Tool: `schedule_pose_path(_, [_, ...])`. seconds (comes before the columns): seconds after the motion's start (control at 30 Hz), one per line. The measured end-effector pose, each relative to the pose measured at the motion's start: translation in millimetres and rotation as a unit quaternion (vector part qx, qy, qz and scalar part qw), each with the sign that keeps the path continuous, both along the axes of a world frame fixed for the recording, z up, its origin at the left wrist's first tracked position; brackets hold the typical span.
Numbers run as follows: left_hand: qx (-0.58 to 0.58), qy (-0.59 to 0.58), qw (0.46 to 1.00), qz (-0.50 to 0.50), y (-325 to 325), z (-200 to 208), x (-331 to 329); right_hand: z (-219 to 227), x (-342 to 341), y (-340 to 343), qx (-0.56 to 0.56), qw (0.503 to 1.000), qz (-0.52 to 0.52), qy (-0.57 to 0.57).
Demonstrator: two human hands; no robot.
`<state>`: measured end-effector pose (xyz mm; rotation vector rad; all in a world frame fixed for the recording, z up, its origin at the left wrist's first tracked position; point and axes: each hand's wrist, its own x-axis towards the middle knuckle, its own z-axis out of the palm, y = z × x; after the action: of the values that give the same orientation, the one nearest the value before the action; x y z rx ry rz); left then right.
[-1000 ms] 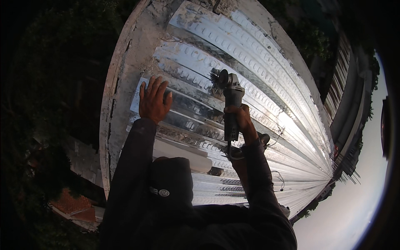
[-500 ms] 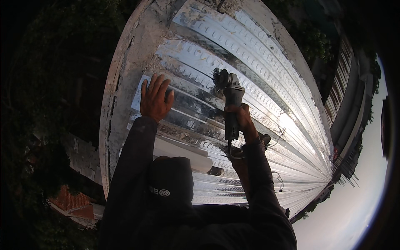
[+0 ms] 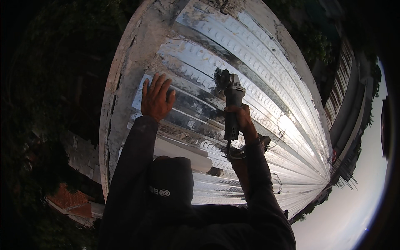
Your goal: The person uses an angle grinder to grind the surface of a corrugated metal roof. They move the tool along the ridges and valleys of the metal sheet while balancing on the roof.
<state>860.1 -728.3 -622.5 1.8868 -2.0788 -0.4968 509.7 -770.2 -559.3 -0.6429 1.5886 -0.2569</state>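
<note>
My right hand [image 3: 241,118] is wrapped round the dark body of an angle grinder [image 3: 234,95]. A wire brush wheel [image 3: 221,79] is fitted at the grinder's far end, bristles toward the left, and a cord leaves its near end. My left hand [image 3: 157,98] has its fingers stretched out and rests over the end of a ribbed metal deck sheet [image 3: 139,89]. Beneath both hands run long, shiny, embossed metal deck sheets [image 3: 250,43]. Whether the brush touches the metal I cannot tell.
A rough concrete edge [image 3: 114,83] curves along the left, with dark trees [image 3: 46,83] beyond it. A red tiled roof [image 3: 71,196] shows at the lower left. Between my arms lies a pale smooth strip [image 3: 183,155]. Thin cable [image 3: 277,183] trails over the decking at the right.
The view has shifted very slightly. My left hand still lies spread, and my right hand keeps its hold on the grinder in the same place.
</note>
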Motion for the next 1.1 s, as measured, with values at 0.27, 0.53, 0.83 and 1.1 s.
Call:
schedule_pose_path(0.27, [0.001, -0.002, 1.0, -0.001, 0, 0, 1, -2, -2, -3, -0.008, 1.0, 0.003, -0.012])
schedule_pose_path(0.53, [-0.002, -0.005, 1.0, -0.002, 1, 0, 1, -5, 0, -6, 0.008, 1.0, 0.0, 0.01])
schedule_pose_path(0.83, [-0.008, 0.001, 1.0, -0.002, 1, 2, 1, -13, -6, -2, -0.013, 1.0, 0.004, -0.011])
schedule_pose_path(1.1, [0.0, 0.0, 1.0, 0.0, 0, 3, 2, 1, 6, -8, 0.006, 1.0, -0.015, -0.01])
